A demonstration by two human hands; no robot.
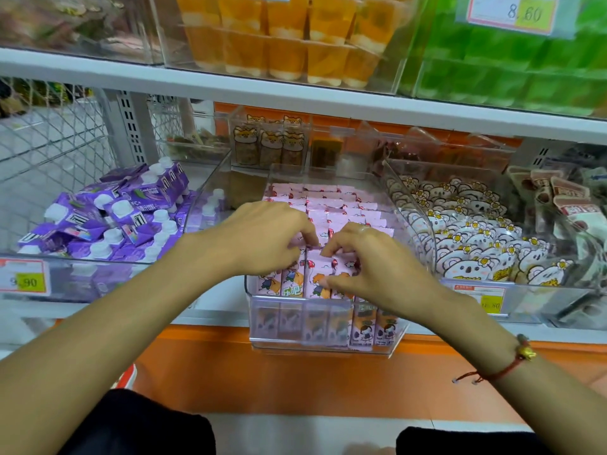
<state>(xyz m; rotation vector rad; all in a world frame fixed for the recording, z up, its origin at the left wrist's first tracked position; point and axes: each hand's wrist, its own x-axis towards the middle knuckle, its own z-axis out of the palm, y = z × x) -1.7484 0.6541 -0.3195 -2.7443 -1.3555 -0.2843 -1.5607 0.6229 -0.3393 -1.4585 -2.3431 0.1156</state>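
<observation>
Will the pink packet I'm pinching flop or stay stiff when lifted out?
Pink packet probably stays stiff: it stands upright with flat faces. Rows are packed tight in the clear bin, so neighbours may drag up.

the pink packets (pixel 341 205) look like thin plastic film, smooth and glossy, with crimped top seams that catch the light. the bin (pixel 262 323) around them is clear hard plastic, polished and reflective on its front wall. the purple pouches (pixel 108 221) are shiny soft film with matt white plastic caps. the koala packs (pixel 476 244) are glossy film too. the shelf (pixel 230 83) above is smooth white painted metal. the mesh (pixel 49 136) is thin white-coated wire. the price tag (pixel 24 280) is printed paper. the bracelet (pixel 512 364) is red woven cord with a shiny gold-coloured bead.
</observation>
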